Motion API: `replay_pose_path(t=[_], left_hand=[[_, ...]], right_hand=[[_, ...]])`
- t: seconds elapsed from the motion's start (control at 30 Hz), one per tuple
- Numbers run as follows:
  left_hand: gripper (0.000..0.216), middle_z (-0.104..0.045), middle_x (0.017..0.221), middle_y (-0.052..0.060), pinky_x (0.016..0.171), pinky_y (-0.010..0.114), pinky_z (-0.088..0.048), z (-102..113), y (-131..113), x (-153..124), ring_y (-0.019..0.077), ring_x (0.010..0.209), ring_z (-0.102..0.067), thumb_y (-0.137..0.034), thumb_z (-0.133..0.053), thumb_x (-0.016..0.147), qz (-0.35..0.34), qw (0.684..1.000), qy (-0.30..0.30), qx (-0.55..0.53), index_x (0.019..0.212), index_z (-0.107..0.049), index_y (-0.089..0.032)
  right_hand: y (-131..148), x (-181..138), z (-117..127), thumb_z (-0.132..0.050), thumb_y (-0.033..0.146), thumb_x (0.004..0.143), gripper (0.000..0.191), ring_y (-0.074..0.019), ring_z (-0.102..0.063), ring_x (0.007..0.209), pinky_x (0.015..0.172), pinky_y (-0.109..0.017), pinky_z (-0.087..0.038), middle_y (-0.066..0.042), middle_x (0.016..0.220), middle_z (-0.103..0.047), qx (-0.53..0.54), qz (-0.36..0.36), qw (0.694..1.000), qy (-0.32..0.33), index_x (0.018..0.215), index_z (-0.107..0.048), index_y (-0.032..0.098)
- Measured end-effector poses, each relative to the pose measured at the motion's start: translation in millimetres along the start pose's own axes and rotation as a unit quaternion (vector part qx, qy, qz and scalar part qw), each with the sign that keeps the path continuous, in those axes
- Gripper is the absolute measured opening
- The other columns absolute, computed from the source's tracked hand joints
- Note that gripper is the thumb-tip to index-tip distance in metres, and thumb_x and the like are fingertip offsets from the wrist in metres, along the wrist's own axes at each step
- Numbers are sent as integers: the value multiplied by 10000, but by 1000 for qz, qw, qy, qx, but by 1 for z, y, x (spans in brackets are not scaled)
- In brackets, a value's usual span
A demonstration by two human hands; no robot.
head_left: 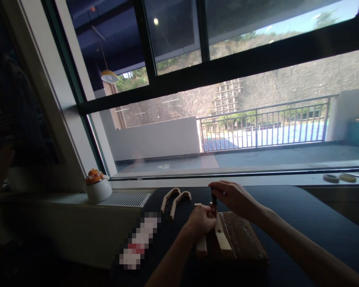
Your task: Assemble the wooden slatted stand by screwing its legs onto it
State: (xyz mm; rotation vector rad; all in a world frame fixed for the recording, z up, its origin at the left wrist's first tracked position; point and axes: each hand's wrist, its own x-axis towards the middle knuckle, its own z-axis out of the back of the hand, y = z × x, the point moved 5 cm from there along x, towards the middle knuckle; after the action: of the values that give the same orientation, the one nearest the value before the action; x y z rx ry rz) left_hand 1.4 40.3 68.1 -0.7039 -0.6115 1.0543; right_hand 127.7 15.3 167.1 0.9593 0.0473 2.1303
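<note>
A small dark tool (214,199) stood upright near the middle of the worktop, its tip down at the far end of a pale wooden strip (221,236); the right hand (235,198) pinched the tool's top between thumb and fingertips, the rest of the fingers bent over it. The left hand (201,220) lay curled over the same far end of the strip, fingers folded in; whether they actually clasped the wood could not be told. The strip lay along the left part of a brown wooden board (244,240), which rested flat on the dark worktop (311,211) toward its near edge; a second pale strip (202,246) lay just beside the board's left side. Two curved wooden pieces (179,198) sat side by side near the worktop's far left corner; a blurred white-and-red object (140,240) lay along its left edge. Beyond that edge, a white pot with an orange lid (97,185) stood on the ledge beside a vent grille (125,199); two rings (338,177) lay on the windowsill well off to the right.
</note>
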Motion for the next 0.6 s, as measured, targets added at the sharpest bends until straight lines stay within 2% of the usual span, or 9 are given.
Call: replay_pose_path(t=[0.1, 0.27, 0.37, 0.43, 0.5, 0.53, 0.6], left_hand=[[284, -685, 764, 59, 590, 223, -421, 6, -5, -7, 154, 667, -579, -190, -536, 707, -30, 1000, 3, -3, 893, -726, -90], [279, -681, 855, 71, 717, 255, -462, 19, -10, -26, 171, 780, -610, -222, -502, 774, -66, 996, -50, 40, 920, -724, -139], [291, -684, 910, 60, 770, 252, -460, 21, -17, -47, 162, 820, -610, -160, -466, 781, -81, 995, -33, 36, 923, -720, -158], [297, -682, 958, 47, 789, 264, -464, 23, -23, -65, 165, 844, -609, -197, -451, 823, -63, 998, -16, 14, 989, -696, -184], [341, -610, 1190, 44, 920, 302, -424, 23, -32, -84, 202, 1049, -562, -321, -542, 822, -70, 998, 7, -5, 1142, -624, -239], [472, -553, 1282, 43, 971, 321, -393, 21, -38, -91, 226, 1136, -514, -368, -649, 749, -81, 996, 24, -2, 1203, -580, -260], [634, -538, 1306, 33, 1085, 400, -245, 17, -48, -100, 257, 1215, -445, -364, -769, 620, -106, 993, 22, 44, 1214, -561, -291]], right_hand=[[1, -2, -1, -469, 240, 875, 283, -154, -618, 744, 640, -240, -462, -58, 946, -684, 5, -3, 1000, 6, 1080, -659, 195], [0, -2, 0, -443, 234, 893, 298, -156, -623, 758, 631, -241, -463, -75, 990, -676, 19, 1, 1000, -3, 1107, -643, 180], [-3, -3, 0, -458, 252, 893, 288, -166, -625, 753, 632, -255, -475, -73, 988, -679, 19, -13, 1000, -5, 1102, -642, 181], [-4, -4, -1, -461, 260, 893, 288, -172, -629, 760, 633, -258, -485, -75, 990, -681, 26, -18, 999, -2, 1106, -642, 187], [-3, -5, -1, -465, 264, 891, 292, -172, -633, 754, 624, -257, -488, -73, 987, -684, 29, -22, 999, -1, 1114, -640, 195], [-2, -5, -1, -469, 266, 887, 291, -172, -634, 747, 618, -257, -488, -71, 982, -686, 27, -23, 999, -3, 1113, -640, 198], [0, -4, -1, -473, 266, 881, 292, -172, -634, 732, 607, -259, -484, -66, 966, -690, 17, -26, 999, -6, 1110, -643, 199]])
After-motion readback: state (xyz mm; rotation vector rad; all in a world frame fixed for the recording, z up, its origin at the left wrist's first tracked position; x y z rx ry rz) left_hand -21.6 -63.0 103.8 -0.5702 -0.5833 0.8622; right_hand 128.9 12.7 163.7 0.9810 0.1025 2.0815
